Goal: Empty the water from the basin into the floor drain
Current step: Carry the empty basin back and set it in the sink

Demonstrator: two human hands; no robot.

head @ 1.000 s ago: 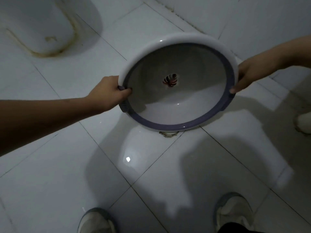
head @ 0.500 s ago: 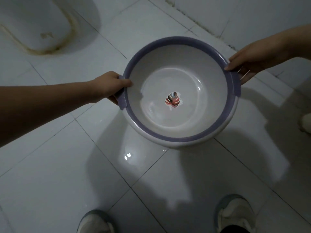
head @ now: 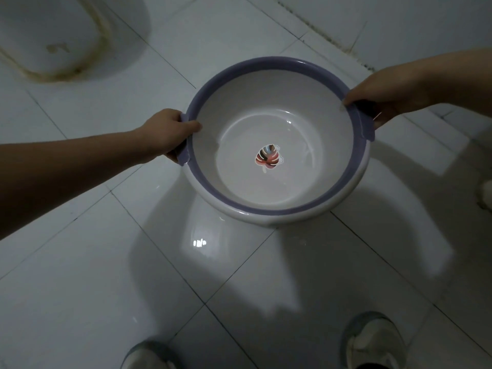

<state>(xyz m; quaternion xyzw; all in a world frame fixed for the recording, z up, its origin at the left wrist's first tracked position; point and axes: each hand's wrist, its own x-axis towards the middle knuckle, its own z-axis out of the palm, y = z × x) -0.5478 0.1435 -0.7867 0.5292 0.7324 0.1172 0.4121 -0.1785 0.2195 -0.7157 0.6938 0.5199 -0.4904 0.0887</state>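
Round white plastic basin (head: 277, 209) with purple rim, mouth facing up, near level, held above white tiled floor (head: 80, 288), left hand (head: 170, 134) and right hand (head: 383, 94) each gripping one rim handle, two shoes below

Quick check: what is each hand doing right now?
Left hand: closed on the basin's left handle.
Right hand: closed on the basin's right handle.
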